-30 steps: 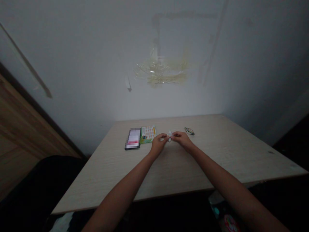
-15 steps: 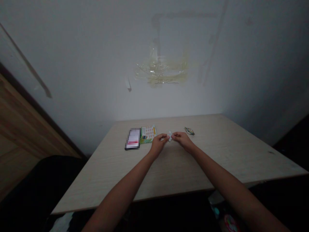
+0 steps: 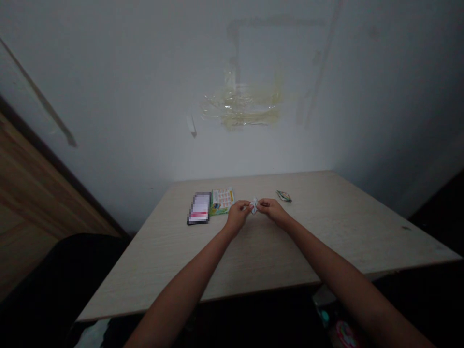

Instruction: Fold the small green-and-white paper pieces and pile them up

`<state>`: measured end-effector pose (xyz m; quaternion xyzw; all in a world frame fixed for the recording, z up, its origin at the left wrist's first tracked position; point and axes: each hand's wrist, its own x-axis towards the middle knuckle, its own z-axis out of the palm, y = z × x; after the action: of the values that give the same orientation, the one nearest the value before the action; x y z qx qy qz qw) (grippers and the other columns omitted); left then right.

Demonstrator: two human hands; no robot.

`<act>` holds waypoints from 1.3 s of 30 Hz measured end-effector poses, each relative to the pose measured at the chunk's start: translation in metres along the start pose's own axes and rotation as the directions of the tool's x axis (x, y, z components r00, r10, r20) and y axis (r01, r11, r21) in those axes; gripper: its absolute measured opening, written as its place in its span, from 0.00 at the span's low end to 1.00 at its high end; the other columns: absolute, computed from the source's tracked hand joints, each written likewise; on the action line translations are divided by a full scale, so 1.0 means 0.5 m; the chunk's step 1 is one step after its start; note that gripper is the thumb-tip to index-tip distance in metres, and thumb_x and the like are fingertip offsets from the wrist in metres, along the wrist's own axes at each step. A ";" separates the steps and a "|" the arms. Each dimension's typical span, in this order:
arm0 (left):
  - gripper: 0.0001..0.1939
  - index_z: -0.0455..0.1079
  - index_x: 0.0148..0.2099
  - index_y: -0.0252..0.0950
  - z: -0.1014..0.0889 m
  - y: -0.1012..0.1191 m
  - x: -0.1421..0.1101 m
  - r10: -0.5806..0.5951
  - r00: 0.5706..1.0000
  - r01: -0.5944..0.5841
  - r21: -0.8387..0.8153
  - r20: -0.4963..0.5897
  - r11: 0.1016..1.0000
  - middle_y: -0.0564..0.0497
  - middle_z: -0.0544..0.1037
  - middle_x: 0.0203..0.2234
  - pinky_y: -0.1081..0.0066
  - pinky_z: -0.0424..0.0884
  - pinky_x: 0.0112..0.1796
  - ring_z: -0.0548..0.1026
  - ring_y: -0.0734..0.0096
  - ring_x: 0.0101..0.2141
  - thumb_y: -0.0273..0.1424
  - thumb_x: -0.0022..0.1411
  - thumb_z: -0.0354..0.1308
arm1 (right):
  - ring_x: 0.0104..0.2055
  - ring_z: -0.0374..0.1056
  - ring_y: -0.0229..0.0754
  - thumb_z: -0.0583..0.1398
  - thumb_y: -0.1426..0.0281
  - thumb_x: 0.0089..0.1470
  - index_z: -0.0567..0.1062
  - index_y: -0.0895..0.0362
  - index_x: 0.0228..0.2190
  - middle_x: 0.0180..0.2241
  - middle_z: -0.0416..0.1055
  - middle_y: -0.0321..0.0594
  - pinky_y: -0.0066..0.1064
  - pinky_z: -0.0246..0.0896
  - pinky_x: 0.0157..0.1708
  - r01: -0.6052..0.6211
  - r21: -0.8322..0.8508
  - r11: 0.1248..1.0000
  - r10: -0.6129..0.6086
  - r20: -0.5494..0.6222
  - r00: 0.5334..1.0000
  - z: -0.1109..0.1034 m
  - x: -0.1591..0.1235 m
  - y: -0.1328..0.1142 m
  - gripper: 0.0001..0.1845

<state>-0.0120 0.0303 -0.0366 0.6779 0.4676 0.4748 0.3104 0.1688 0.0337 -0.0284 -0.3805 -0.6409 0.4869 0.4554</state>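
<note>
Between my two hands is a small piece of folded white paper [image 3: 254,206] with faint markings, its outline roughly a diamond. My left hand [image 3: 238,215] pinches its left side between thumb and fingers. On the opposite side, my right hand [image 3: 273,210] pinches the right edge the same way. The fingertips cover part of the paper, and its exact folds are too small to make out. Both hands are over the middle of the pale wooden table [image 3: 261,261].
Left of my hands lies a printed green and white booklet [image 3: 222,199], beside a phone-like device [image 3: 199,209] with a blurred screen. A small colourful folded packet [image 3: 284,195] rests behind my right hand. The wall [image 3: 145,96] with peeling tape [image 3: 250,108] borders the table's back.
The paper has tilted slightly between my fingers and shows more of its marked face. Both hands have barely moved and keep their pinch.
</note>
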 end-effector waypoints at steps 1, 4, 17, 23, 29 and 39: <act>0.11 0.78 0.36 0.37 0.001 -0.002 0.001 0.008 1.000 -0.008 -0.001 -0.003 1.000 0.50 0.81 0.34 0.69 0.69 0.40 0.76 0.67 0.36 0.38 0.57 0.59 | 0.31 0.65 0.40 0.66 0.54 0.42 0.76 0.58 0.26 0.26 0.73 0.36 0.31 0.58 0.35 0.003 0.012 1.000 -0.003 0.004 1.000 0.000 0.000 0.000 0.19; 0.10 0.78 0.35 0.37 0.002 -0.007 0.004 0.031 0.999 -0.031 -0.004 -0.015 0.999 0.49 0.80 0.35 0.68 0.69 0.42 0.75 0.67 0.38 0.37 0.57 0.59 | 0.31 0.65 0.40 0.66 0.54 0.42 0.75 0.57 0.26 0.27 0.73 0.36 0.31 0.58 0.36 0.005 0.031 0.999 -0.006 0.017 1.000 0.000 0.001 0.002 0.19; 0.10 0.77 0.33 0.37 0.005 -0.010 0.006 0.073 0.997 -0.073 -0.023 0.012 0.997 0.49 0.79 0.35 0.67 0.69 0.44 0.74 0.66 0.40 0.36 0.58 0.58 | 0.31 0.64 0.39 0.66 0.55 0.42 0.75 0.58 0.26 0.26 0.71 0.35 0.31 0.57 0.37 -0.008 0.059 0.998 0.006 0.044 0.999 -0.001 0.004 0.009 0.18; 0.09 0.77 0.33 0.37 0.007 -0.009 0.005 0.053 0.999 -0.053 0.003 0.005 0.999 0.49 0.79 0.36 0.67 0.68 0.45 0.74 0.66 0.41 0.34 0.58 0.57 | 0.31 0.64 0.40 0.67 0.55 0.41 0.75 0.57 0.25 0.26 0.72 0.35 0.31 0.58 0.38 -0.020 0.079 0.997 0.016 0.049 0.999 0.002 0.001 -0.001 0.18; 0.08 0.77 0.33 0.37 0.006 -0.006 0.005 0.047 0.999 -0.047 -0.005 0.017 0.999 0.49 0.79 0.35 0.66 0.68 0.45 0.74 0.66 0.41 0.33 0.58 0.57 | 0.32 0.65 0.40 0.66 0.56 0.42 0.76 0.57 0.27 0.28 0.73 0.36 0.32 0.57 0.40 -0.027 0.088 0.996 0.021 0.073 0.997 0.000 0.003 0.006 0.17; 0.09 0.77 0.33 0.37 0.008 -0.006 0.004 0.043 0.999 -0.043 -0.027 0.011 0.999 0.49 0.79 0.36 0.66 0.68 0.45 0.74 0.65 0.41 0.33 0.57 0.57 | 0.33 0.66 0.40 0.65 0.58 0.44 0.76 0.58 0.29 0.30 0.74 0.37 0.32 0.57 0.41 -0.010 0.088 0.996 0.001 0.096 0.995 -0.005 0.006 0.018 0.16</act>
<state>-0.0092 0.0333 -0.0397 0.6862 0.4450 0.4836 0.3116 0.1709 0.0392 -0.0362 -0.3381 -0.6387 0.5337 0.4393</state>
